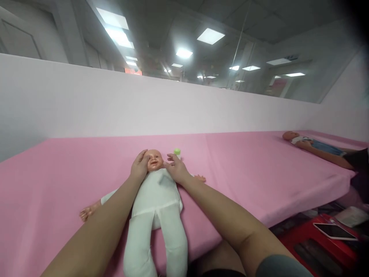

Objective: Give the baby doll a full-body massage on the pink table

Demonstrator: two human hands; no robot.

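Note:
A baby doll [157, 192] with a white cloth body lies on its back in front of me on the pink table cover [230, 165]. Its hard, shiny head faces up, and its arms spread out to both sides. My left hand [140, 166] lies along the left side of the doll's head, fingers stretched out and touching it. On the other side, my right hand [176, 168] is by the doll's cheek and shoulder with its fingers apart. Just behind the right hand stands a small bottle with a green cap [177, 151], partly hidden by the fingers.
At the far right, another person's arm [325, 155] reaches over a second doll [291, 135] in blue clothing. A red stool [319, 246] below the table edge bears a phone [334, 231]. A white wall [129, 104] with glass above it closes off the back.

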